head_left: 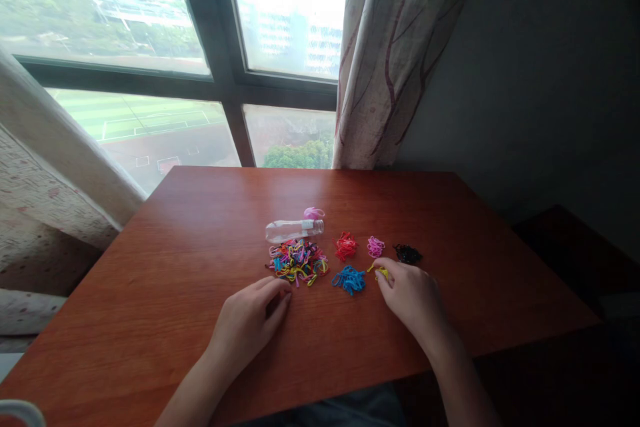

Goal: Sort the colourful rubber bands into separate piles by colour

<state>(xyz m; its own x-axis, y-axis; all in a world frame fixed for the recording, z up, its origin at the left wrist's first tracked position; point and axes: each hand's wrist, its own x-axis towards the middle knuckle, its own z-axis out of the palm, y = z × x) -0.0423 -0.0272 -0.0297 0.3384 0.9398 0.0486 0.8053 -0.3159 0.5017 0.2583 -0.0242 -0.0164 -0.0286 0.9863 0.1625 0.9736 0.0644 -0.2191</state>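
My right hand (410, 290) pinches a thin, bright yellow band (371, 268), right of the glossy blue loops (349, 279); my left hand (250, 313) curls narrow by the tangled multicoloured pile (299, 261), its grip hidden, so I cannot tell its contents.

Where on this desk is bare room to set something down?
Bare desk lies left of the clear bottle, and between left hand and right hand, nearer than the blue pile. Crowded: from the mixed pile to the black pile.
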